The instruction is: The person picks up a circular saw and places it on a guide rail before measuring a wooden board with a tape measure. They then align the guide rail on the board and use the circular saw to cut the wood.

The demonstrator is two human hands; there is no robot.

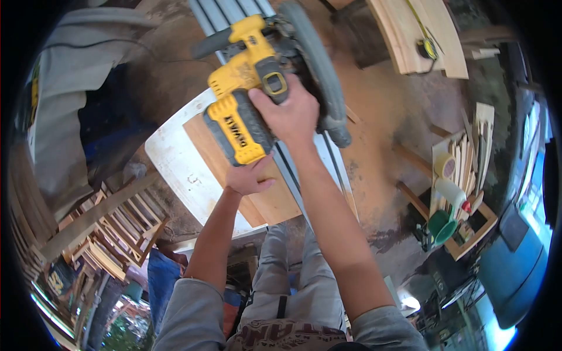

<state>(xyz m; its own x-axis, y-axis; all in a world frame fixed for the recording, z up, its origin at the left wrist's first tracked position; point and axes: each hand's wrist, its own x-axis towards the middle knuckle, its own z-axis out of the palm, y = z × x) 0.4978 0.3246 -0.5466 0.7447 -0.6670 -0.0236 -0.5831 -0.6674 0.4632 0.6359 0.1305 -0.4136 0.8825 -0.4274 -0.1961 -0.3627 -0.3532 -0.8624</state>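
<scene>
A yellow and black cordless circular saw (234, 76) sits on a metal guide rail (212, 16) that runs over a wooden board (272, 196). The board lies on a white panel (175, 158). Wrapped round the saw's rear handle is my right hand (291, 111), its thumb on the near side. Just below the saw's battery, my left hand (252, 177) rests on the board with its fingers apart, the fingertips partly hidden by the battery. The saw's blade and the cut line are hidden from view.
Planks with a yellow tape measure (427, 49) stand at the upper right. At the right are wood strips, a tape roll (445, 165), a white bottle (451, 192) and a green funnel (441, 227). Wooden frames (132, 219) are stacked at the left.
</scene>
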